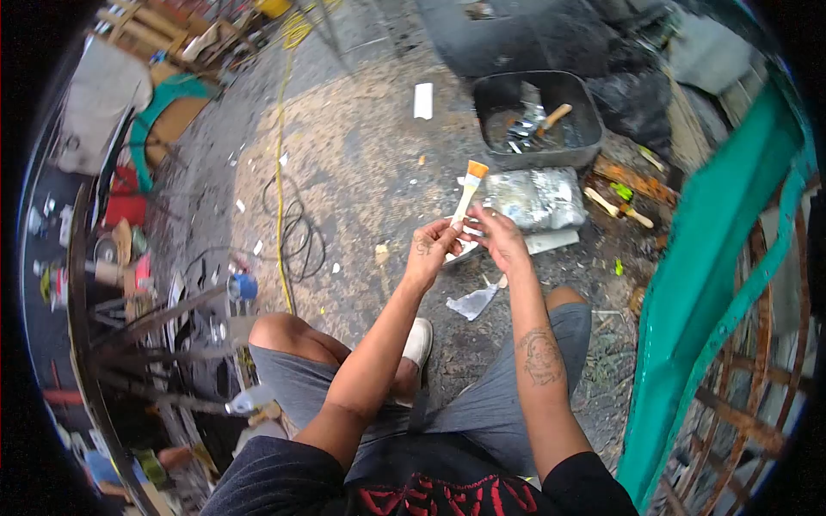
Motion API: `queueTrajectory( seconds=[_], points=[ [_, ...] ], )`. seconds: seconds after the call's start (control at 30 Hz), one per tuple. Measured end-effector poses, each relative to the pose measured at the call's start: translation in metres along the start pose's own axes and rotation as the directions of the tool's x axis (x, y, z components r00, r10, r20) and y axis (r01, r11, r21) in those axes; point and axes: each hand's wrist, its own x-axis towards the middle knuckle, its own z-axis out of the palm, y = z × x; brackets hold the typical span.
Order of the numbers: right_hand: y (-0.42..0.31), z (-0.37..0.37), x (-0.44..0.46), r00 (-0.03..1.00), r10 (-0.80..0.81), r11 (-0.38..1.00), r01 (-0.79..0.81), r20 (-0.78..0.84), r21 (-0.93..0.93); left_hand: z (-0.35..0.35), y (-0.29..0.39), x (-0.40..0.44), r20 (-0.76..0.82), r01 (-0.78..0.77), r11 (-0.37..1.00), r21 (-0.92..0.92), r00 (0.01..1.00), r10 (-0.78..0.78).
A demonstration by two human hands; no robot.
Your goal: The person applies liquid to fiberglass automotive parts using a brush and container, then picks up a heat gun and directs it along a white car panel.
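Observation:
A paintbrush (467, 199) with orange bristles and a pale handle points up and away in front of me. My left hand (434, 246) pinches its handle near the lower end. Close beside it is my right hand (500, 238), its fingers spread and slightly blurred; whether a fingertip touches the handle I cannot tell. Just beyond the hands lies a foil-wrapped slab (538, 196) on the floor. Below them sits a crumpled piece of clear plastic (473, 301).
A black tub (564, 153) holds a wooden-handled brush (555, 118) and foil scraps. More brushes (602, 202) lie right of the foil. A green curved panel (705, 284) rises at my right. A yellow cord (281, 189) and a dark cable (301, 236) run along the left floor.

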Motion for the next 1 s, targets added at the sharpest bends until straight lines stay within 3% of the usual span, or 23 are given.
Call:
queueTrajectory(
  seconds=[0.03, 0.1, 0.13, 0.17, 0.2, 0.23, 0.27, 0.33, 0.37, 0.47, 0.5, 0.57, 0.6, 0.63, 0.67, 0.77, 0.8, 0.83, 0.87, 0.9, 1.0],
  points=[
    [0.003, 0.011, 0.005, 0.998, 0.025, 1.000, -0.024, -0.054, 0.020, -0.012, 0.009, -0.008, -0.069, -0.009, 0.999, 0.035, 0.998, 0.012],
    [0.028, 0.005, 0.030, 0.981, -0.090, 0.917, 0.013, -0.175, -0.398, -0.040, 0.030, -0.032, -0.176, -0.029, 0.998, 0.055, 0.984, 0.038],
    [0.049, 0.001, 0.047, 0.935, -0.326, 0.771, 0.180, -0.137, -0.611, -0.056, 0.044, -0.050, -0.229, -0.040, 0.996, 0.081, 0.972, 0.058],
    [0.078, -0.010, 0.070, 0.901, -0.425, 0.619, 0.223, -0.083, -0.753, -0.075, 0.059, -0.071, -0.311, -0.041, 0.995, 0.087, 0.948, 0.066],
    [0.053, 0.020, 0.052, 0.959, -0.259, 0.645, 0.082, -0.117, -0.760, -0.091, 0.075, -0.093, -0.357, -0.072, 0.987, 0.141, 0.927, 0.118],
    [0.078, 0.014, 0.071, 0.909, -0.415, 0.537, 0.269, 0.028, -0.800, -0.105, 0.093, -0.117, -0.396, -0.097, 0.976, 0.197, 0.902, 0.170],
    [0.095, 0.010, 0.084, 0.896, -0.440, 0.437, 0.277, 0.066, -0.856, -0.119, 0.118, -0.145, -0.480, -0.105, 0.967, 0.231, 0.852, 0.208],
    [0.111, 0.005, 0.092, 0.876, -0.467, 0.209, 0.239, 0.118, -0.948, -0.152, 0.162, -0.196, -0.601, -0.089, 0.934, 0.345, 0.744, 0.293],
    [0.123, -0.001, 0.096, 0.831, -0.529, -0.003, 0.200, 0.171, -0.980, -0.168, 0.185, -0.221, -0.621, -0.034, 0.892, 0.451, 0.706, 0.341],
    [0.118, -0.009, 0.084, 0.848, -0.450, -0.165, 0.229, 0.280, -0.959, -0.225, 0.208, -0.272, -0.674, -0.066, 0.874, 0.482, 0.609, 0.418],
    [0.126, -0.023, 0.097, 0.847, -0.480, -0.278, 0.098, 0.227, -0.956, -0.244, 0.207, -0.286, -0.703, -0.061, 0.874, 0.482, 0.568, 0.428],
    [0.105, -0.016, 0.077, 0.898, -0.367, -0.233, 0.164, 0.243, -0.958, -0.288, 0.177, -0.312, -0.774, -0.081, 0.909, 0.409, 0.497, 0.393],
    [0.109, -0.022, 0.077, 0.859, -0.415, -0.212, 0.228, 0.298, -0.950, -0.309, 0.156, -0.328, -0.811, 0.000, 0.917, 0.399, 0.467, 0.353],
    [0.123, -0.043, 0.088, 0.877, -0.410, -0.150, 0.206, 0.250, -0.967, -0.329, 0.133, -0.343, -0.842, 0.079, 0.922, 0.380, 0.442, 0.309],
    [0.115, -0.039, 0.082, 0.956, -0.262, -0.149, 0.092, 0.129, -0.985, -0.348, 0.106, -0.360, -0.883, 0.110, 0.944, 0.312, 0.399, 0.246],
    [0.129, -0.073, 0.109, 0.942, -0.240, -0.113, 0.213, 0.235, -0.970, -0.385, 0.039, -0.414, -0.952, 0.267, 0.934, 0.239, 0.253, 0.171],
    [0.125, -0.067, 0.106, 0.898, -0.339, -0.169, 0.237, 0.282, -0.957, -0.400, 0.012, -0.432, -0.955, 0.266, 0.936, 0.231, 0.244, 0.167],
    [0.117, -0.065, 0.101, 0.843, -0.426, -0.230, 0.250, 0.328, -0.941, -0.413, -0.017, -0.450, -0.981, 0.305, 0.938, 0.164, 0.149, 0.123],
    [0.112, -0.068, 0.108, 0.879, -0.387, -0.213, 0.209, 0.279, -0.954, -0.428, -0.040, -0.464, -0.995, 0.337, 0.936, 0.096, 0.052, 0.083],
    [0.110, -0.065, 0.104, 0.828, -0.439, -0.253, 0.259, 0.349, -0.932, -0.442, -0.062, -0.478, -0.997, 0.338, 0.938, 0.081, 0.042, 0.071],
    [0.108, -0.062, 0.102, 0.890, -0.345, -0.322, 0.188, 0.300, -0.928, -0.465, -0.101, -0.509, -0.982, 0.594, 0.790, 0.149, -0.002, 0.187]
  ],
)
